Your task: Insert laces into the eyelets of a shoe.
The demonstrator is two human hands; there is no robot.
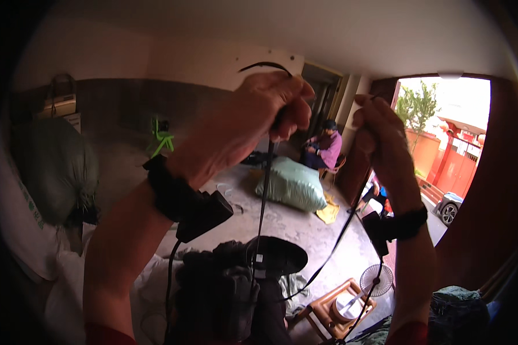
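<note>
My left hand (285, 109) is raised in the middle of the view, fingers closed on a thin black strap (265, 195). A short curved end of the strap sticks out above the knuckles, and the rest hangs down toward my lap. My right hand (383, 129) is held up to its right, its fingers curled round another black strap (339, 238) that slants down to the left. Below both hands lies a black item with a rounded, brim-like edge (285, 256) on dark fabric over my lap. Black bands with small boxes and cables circle both wrists.
A stuffed pale green sack (293, 184) lies on the floor ahead, near a seated person in purple (328, 146). A small fan (377, 280) stands by a brown wooden stool (334, 310). Large dark sacks (57, 167) fill the left side. An open doorway is at right.
</note>
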